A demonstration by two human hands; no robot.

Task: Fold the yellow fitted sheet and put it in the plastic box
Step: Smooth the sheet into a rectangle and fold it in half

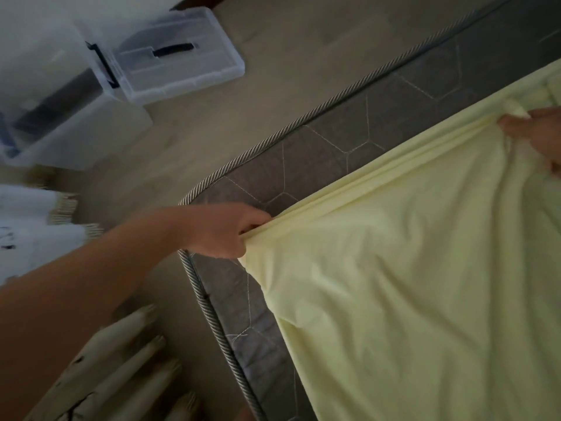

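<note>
Sheet: pale yellow soft cotton fitted sheet [409, 284], light, limp, stretched between both hands.
Left hand [224, 230]: clenches its bunched corner.
Right hand [537, 138]: grips the gathered edge.
Hold: likely best at the corners.

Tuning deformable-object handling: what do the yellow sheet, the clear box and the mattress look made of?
Yellow sheet: thin matte fabric, possibly cotton; it bunches into soft folds. Clear box: rigid glossy transparent plastic; dark shapes show through its walls. Mattress: grey matte quilted textile, stitched in hexagons, with twisted cord piping along its edge.
</note>
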